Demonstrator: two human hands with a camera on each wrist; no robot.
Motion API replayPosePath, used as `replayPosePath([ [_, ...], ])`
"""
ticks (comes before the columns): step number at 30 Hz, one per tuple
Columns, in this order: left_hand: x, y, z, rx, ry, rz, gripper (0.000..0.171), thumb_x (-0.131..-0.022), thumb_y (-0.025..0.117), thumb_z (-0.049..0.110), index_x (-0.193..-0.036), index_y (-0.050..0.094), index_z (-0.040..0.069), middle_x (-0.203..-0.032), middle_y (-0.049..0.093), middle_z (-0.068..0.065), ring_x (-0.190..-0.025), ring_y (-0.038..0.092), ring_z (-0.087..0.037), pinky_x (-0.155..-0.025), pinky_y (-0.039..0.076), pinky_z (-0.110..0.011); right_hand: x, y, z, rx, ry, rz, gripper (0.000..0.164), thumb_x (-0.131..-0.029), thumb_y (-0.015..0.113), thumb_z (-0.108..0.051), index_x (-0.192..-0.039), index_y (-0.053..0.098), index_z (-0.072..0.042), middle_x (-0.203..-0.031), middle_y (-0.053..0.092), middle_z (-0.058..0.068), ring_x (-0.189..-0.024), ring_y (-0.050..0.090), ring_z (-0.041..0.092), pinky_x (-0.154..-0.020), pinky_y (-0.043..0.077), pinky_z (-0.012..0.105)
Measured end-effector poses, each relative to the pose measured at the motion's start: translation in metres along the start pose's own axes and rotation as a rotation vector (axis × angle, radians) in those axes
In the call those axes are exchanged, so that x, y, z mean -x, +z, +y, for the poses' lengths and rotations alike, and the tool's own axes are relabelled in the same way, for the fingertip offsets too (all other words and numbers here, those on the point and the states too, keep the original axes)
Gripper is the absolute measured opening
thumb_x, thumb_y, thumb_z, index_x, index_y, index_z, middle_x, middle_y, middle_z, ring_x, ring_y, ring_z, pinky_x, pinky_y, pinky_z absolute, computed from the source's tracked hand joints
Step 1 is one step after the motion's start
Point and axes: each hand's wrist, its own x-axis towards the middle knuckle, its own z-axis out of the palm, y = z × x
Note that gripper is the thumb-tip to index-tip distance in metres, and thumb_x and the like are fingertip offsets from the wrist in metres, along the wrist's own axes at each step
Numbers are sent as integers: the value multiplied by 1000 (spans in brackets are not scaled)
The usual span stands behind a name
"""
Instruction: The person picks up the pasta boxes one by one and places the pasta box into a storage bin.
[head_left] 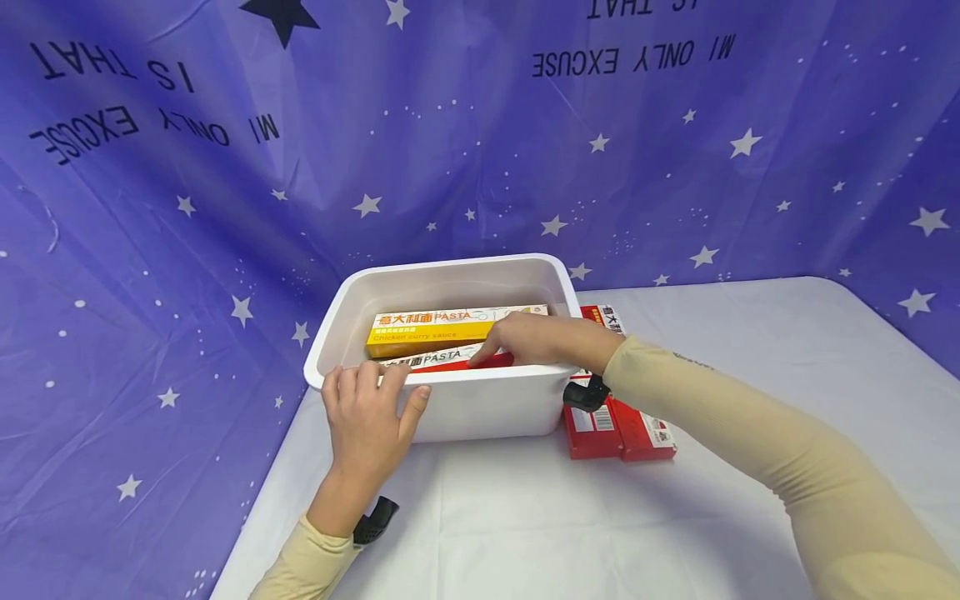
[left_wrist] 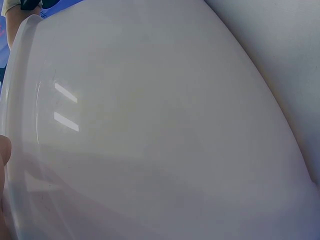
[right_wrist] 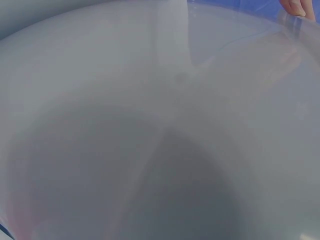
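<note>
A white plastic bin stands on the table; its smooth outer wall fills most of both wrist views. At the near left rim my left hand holds on, fingers over the edge and thumb along the outside. My right hand reaches in over the right side and holds a red pasta box, thumb against its red face, other fingertips hidden. That box is tilted, its lower part hidden behind the near wall. Behind it in the bin lies a yellow chicken curry pasta box, partly covered by the right hand.
Red pasta boxes lie side by side on the table right of the bin, partly under the right forearm. A white cloth covers the table. Purple star-printed fabric hangs close behind the bin and along the left.
</note>
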Motion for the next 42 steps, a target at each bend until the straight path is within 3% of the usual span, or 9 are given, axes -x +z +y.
replayPosePath([
  [8, 0, 1, 0, 6, 1, -1, 63, -106, 33, 60, -99, 65, 6, -90, 58, -18, -88, 50, -39, -97, 32, -61, 2, -1, 2, -105, 5, -54, 44, -91, 76, -16, -133, 68, -28, -119, 75, -5, -91, 70, 9, -86, 55, 26],
  [15, -1, 1, 0, 5, -1, -7, 63, -106, 32, 60, -100, 65, 6, -90, 58, -18, -89, 50, -40, -97, 32, -61, 3, 0, 3, -153, 10, -61, 44, -92, 75, -17, -134, 68, -28, -121, 75, -4, -95, 71, 9, -90, 56, 27],
  [34, 1, -1, -2, 5, 1, 20, 62, -106, 33, 59, -100, 67, 7, -87, 58, -16, -84, 49, -38, -95, 33, -60, -7, 0, 5, -31, -116, -80, 43, -93, 68, -4, -131, 71, -22, -123, 75, -6, -108, 68, 12, -102, 53, 31],
  [42, 0, 2, -2, 7, 8, 40, 61, -106, 34, 59, -99, 66, 7, -87, 58, -16, -84, 50, -37, -95, 33, -61, -5, -3, 6, -31, -82, -105, 44, -93, 65, -2, -133, 70, -20, -123, 75, -3, -104, 66, 15, -101, 52, 33],
])
